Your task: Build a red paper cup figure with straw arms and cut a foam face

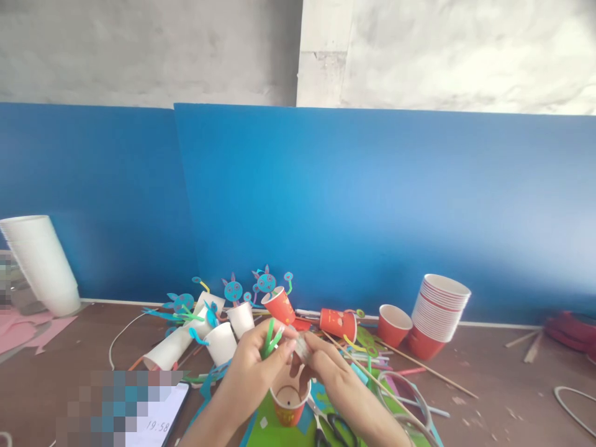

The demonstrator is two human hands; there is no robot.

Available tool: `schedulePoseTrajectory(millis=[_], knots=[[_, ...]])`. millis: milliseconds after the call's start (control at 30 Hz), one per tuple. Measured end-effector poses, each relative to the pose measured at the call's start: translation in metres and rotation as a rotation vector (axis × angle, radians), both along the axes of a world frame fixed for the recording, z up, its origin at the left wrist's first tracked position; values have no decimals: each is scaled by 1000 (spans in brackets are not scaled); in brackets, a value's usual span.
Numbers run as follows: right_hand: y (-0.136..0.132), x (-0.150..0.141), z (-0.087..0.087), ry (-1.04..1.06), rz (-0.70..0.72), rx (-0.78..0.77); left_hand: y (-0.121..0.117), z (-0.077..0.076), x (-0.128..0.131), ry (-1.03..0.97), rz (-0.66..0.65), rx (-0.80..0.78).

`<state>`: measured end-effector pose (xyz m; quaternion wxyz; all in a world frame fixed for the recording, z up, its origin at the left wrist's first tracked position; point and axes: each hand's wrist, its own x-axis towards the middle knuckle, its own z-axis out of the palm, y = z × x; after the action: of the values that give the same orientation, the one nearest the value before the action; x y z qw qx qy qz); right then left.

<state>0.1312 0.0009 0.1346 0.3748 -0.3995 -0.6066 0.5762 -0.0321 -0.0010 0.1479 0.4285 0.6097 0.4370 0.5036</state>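
Observation:
My left hand [261, 360] is closed around a bent green straw [270, 341], its ends sticking up between thumb and fingers. Close against it, my right hand [328, 366] pinches a small, pale, see-through piece [303, 349] whose kind I cannot make out. The fingertips of both hands meet there. Directly below stands an upright red paper cup [289, 415] with a small dark hole in its bottom, on green paper [265, 428]. Beside the cup lie scissors with black handles [333, 428]. A clear ring, like a tape roll [424, 406], is near my right forearm.
Behind my hands are white cups [221, 344] and red cups [338, 324] with blue paper faces [233, 291]. Stacked cups [440, 313] stand right, white ones [41, 267] left. Wooden sticks [428, 367] and a phone [158, 416] lie on the table, before a blue partition [326, 198].

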Motion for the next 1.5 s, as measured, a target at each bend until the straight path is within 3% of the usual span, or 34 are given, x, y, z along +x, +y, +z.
schedulePoseTrajectory(millis=[367, 733, 1167, 1300, 1500], knots=[[1, 6, 7, -16, 108, 31, -2, 0, 2, -83, -103, -82], [-1, 8, 1, -132, 49, 24, -2, 4, 0, -49, -60, -49], [-7, 3, 18, -137, 2, 31, -2, 3, 2, -93, -106, -60], [-4, 8, 12, -130, 11, 72, -2, -1, 4, -99, -139, -90], [3, 4, 2, -8, -56, 12, -2, -2, 4, -77, -127, -64]])
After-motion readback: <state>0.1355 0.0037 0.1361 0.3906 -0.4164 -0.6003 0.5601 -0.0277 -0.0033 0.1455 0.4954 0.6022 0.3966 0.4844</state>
